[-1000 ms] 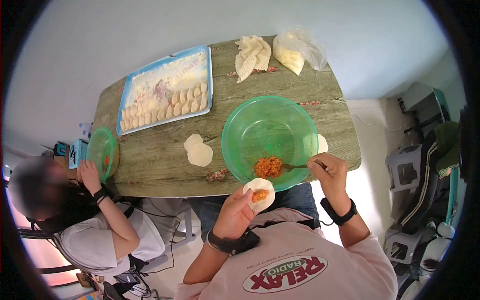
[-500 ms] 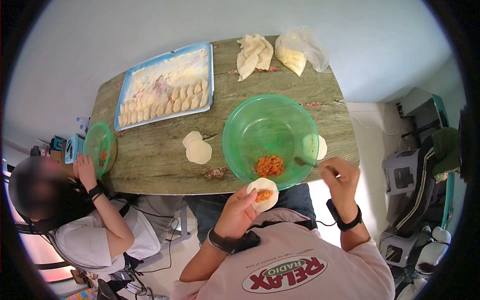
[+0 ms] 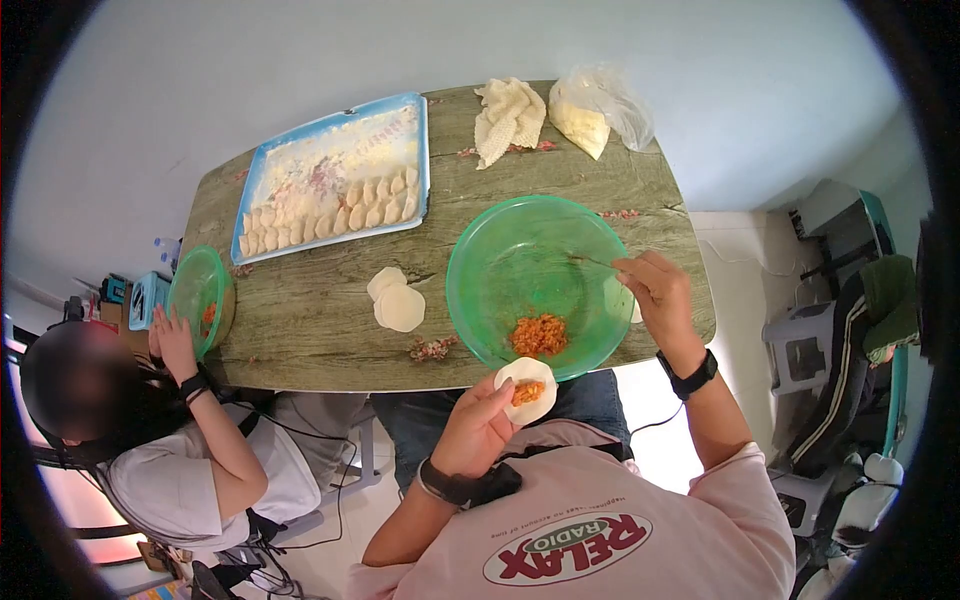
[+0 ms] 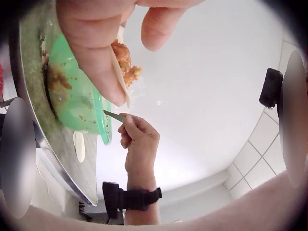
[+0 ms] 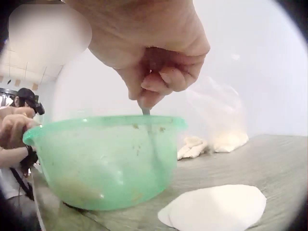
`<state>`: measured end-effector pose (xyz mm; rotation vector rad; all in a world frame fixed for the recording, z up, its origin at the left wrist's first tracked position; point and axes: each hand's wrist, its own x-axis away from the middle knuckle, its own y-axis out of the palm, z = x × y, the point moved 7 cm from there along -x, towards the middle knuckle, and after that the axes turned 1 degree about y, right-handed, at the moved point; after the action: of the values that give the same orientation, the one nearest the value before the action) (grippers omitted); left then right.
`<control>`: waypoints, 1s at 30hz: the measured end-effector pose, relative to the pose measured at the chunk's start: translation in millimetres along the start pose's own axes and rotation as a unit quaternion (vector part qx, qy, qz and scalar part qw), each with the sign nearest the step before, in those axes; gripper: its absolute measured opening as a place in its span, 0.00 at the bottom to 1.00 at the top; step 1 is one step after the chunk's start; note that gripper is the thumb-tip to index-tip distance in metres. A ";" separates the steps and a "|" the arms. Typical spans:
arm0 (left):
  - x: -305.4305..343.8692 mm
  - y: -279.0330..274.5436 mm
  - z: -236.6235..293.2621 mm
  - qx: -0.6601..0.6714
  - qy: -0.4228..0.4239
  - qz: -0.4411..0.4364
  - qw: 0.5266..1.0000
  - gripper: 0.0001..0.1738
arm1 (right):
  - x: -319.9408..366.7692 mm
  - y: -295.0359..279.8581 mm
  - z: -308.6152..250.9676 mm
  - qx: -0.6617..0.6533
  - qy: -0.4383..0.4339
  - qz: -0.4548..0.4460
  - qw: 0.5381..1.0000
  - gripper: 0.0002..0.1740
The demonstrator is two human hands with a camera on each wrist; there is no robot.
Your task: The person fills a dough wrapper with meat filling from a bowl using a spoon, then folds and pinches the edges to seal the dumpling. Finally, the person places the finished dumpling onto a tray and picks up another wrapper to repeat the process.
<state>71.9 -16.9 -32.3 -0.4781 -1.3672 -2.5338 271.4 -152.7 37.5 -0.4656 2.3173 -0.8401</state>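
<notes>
Head view — gripping a round white dough wrapper [image 3: 529, 370] with orange filling [image 3: 527, 392] in the left hand [image 3: 474, 425], near a large green plastic bowl [image 3: 535, 235]; pinching a thin metal utensil [image 3: 596, 263] reaching into it with the right hand [image 3: 658, 298]. From the right wrist, showing clearly stacked white wrappers [image 5: 219, 208] on the grey-green wood-grain desk [image 5: 284, 166], partly hidden from above. Only from the head — showing a blue rectangular tray [image 3: 424, 150] of dumplings [image 3: 374, 214].
</notes>
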 end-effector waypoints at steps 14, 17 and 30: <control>-0.3 -2.5 -2.3 -0.007 -0.007 0.011 1.000 0.23 | -1.0 -3.3 -8.4 -0.036 0.029 -0.069 0.997 0.05; -0.9 0.4 -2.4 -0.010 -0.005 0.008 1.000 0.23 | -0.4 -6.1 -8.7 -0.100 0.045 -0.075 0.991 0.05; 0.8 6.5 -3.7 0.017 -0.025 -0.008 0.999 0.21 | -15.1 3.2 2.9 -0.030 -0.026 -0.029 0.999 0.06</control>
<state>72.8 -23.6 -29.0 -0.5299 -1.4366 -2.5229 284.2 -144.1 40.1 -0.5757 2.2964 -0.7771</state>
